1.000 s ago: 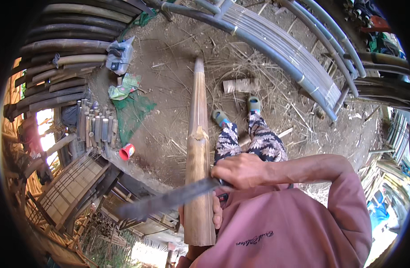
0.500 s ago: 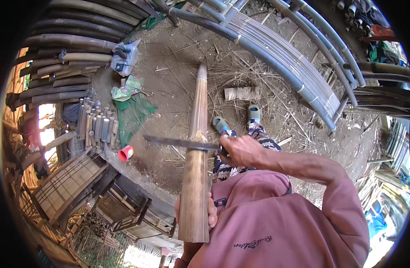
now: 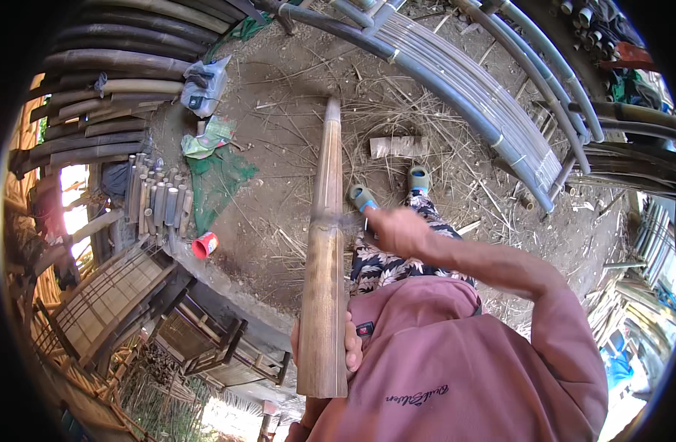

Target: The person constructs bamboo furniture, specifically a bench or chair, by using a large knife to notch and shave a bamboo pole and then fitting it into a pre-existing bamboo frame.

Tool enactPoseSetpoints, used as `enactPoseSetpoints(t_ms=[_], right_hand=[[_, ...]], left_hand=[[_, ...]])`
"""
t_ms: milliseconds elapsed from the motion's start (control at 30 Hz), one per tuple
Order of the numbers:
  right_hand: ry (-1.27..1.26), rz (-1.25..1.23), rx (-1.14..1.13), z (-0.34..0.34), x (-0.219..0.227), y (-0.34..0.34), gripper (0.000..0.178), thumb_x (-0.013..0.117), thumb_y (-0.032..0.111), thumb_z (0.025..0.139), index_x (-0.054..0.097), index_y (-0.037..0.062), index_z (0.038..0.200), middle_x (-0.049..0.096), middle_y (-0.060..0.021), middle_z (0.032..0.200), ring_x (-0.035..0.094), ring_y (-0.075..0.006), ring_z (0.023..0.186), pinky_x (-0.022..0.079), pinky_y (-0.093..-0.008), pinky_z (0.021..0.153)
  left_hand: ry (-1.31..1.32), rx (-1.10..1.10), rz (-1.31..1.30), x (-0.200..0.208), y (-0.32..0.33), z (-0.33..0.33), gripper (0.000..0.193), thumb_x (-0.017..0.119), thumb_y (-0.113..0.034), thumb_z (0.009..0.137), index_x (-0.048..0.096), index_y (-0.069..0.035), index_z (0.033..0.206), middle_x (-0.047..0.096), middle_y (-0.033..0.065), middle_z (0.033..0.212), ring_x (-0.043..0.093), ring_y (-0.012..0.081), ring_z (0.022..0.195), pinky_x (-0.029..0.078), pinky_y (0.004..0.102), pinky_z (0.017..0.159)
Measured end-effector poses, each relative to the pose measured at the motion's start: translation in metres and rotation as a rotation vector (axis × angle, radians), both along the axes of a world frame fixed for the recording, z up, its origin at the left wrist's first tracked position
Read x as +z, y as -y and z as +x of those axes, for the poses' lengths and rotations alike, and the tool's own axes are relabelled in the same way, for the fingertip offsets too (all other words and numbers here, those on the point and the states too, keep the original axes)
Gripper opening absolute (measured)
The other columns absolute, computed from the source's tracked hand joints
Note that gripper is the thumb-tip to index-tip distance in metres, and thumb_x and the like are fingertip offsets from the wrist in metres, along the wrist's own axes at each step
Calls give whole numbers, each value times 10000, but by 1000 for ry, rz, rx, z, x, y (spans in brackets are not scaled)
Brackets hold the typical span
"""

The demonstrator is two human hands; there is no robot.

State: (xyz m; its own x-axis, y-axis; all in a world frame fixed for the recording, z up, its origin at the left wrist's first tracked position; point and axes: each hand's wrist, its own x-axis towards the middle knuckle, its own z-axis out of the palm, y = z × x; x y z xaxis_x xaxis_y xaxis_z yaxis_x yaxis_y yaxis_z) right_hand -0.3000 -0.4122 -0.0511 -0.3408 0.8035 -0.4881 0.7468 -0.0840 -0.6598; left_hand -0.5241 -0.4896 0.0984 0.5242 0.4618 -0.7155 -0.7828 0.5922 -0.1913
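Observation:
A long length of split bamboo (image 3: 324,295) runs from near my body out toward the ground, its far end low. From beneath, my left hand (image 3: 352,346) wraps round its near part, fingers showing at both edges. My right hand (image 3: 401,233) is closed on the handle of a long-bladed knife, like a machete. Its blade (image 3: 347,220) is smeared by motion and lies at the bamboo's node, about midway along; whether it touches there I cannot tell.
Several cut bamboo pieces (image 3: 159,202) stand at the left, close to a red cup (image 3: 204,244) on its side and green netting (image 3: 218,184). A bamboo bench (image 3: 456,88) stands far right. Shavings and a flat scrap (image 3: 399,146) litter the dirt around my feet.
My right hand has moved slightly away from my body, taking the knife from just below the bamboo's node to the node. The blade has gone from distinct to blurred. My left hand keeps its hold.

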Motion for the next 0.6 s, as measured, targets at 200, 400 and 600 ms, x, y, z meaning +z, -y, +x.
enactPoseSetpoints(t_ms=[200,400,600], right_hand=[[-382,139,165,-10,17,10,272,606,273,851,489,44,939,621,-157,776,631,-376,643,522,-478,560],[-424,137,143,-17,23,10,227,585,247,842,485,55,912,614,-172,801,629,-367,653,520,-485,573],[-202,9,85,-15,13,-5,218,569,238,852,481,46,904,607,-150,790,623,-329,604,518,-456,520]], left_hand=[[-29,-37,-5,6,15,-14,822,342,-628,934,418,109,1289,565,244,905,588,327,686,495,401,561],[77,3,20,-1,0,-17,805,354,-605,939,416,113,1297,556,251,903,584,336,693,494,407,593],[235,23,125,-5,-1,-16,690,375,-448,971,318,97,1390,517,239,1023,563,348,848,464,441,742]])
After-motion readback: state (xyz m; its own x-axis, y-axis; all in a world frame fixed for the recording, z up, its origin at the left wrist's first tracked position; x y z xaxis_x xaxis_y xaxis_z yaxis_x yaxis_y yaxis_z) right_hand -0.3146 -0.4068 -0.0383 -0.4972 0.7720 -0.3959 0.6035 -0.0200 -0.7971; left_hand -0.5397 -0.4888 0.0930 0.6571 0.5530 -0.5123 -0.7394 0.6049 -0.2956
